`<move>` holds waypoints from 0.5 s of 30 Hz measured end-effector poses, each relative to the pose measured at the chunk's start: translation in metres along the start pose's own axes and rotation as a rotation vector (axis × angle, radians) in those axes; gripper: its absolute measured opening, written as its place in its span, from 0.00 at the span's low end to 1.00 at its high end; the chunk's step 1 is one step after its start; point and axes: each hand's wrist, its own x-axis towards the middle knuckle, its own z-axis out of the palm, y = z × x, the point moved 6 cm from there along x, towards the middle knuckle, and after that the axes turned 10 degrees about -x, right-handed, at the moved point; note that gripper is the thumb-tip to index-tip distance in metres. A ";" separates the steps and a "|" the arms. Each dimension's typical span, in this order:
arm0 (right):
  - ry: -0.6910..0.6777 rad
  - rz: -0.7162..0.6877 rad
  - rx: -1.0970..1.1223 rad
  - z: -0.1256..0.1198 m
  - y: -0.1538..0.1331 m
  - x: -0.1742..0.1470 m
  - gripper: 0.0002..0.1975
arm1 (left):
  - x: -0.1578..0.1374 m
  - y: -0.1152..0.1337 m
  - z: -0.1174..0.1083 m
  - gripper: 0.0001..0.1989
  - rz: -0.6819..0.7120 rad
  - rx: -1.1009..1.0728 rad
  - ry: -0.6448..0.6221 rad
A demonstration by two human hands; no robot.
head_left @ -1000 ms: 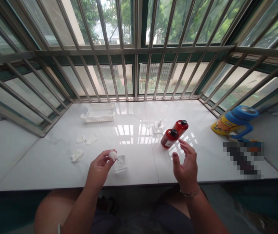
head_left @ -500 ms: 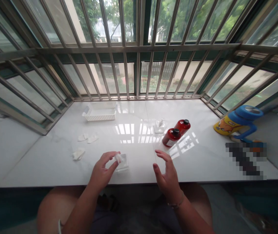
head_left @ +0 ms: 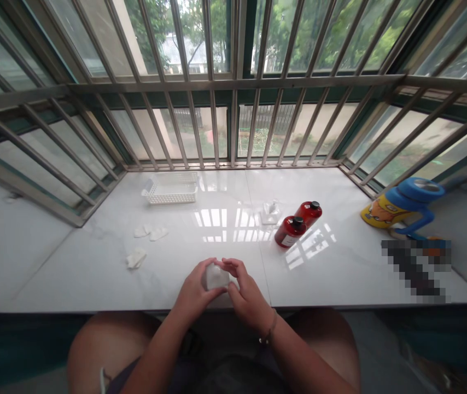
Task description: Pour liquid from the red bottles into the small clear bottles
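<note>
A small clear, whitish square container, like glass or plastic, is between my two hands near the counter's front edge. My left hand curves round its left side, thumb in front and fingers behind. From the right, my right hand closes on it, with fingertips at its upper right and the thumb low in front. The fingers partly cover it, and I cannot tell whether its base touches the counter. Two red bottles with black caps stand beyond my right hand. Left of them is a similar clear square piece with a knob-like top.
Crumpled white tissues or cloths lie on the left of the white counter. Behind them sits a white mesh basket. A blue and yellow jug and a blurred-out dark object are at right. Window bars close off the back.
My left hand has moved slightly right, from pinching a small clear piece to gripping the container's side. My right hand has moved left from open air onto the container.
</note>
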 end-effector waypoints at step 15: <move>0.072 0.072 0.023 -0.022 0.021 -0.017 0.34 | 0.005 0.000 0.020 0.35 -0.009 0.022 0.007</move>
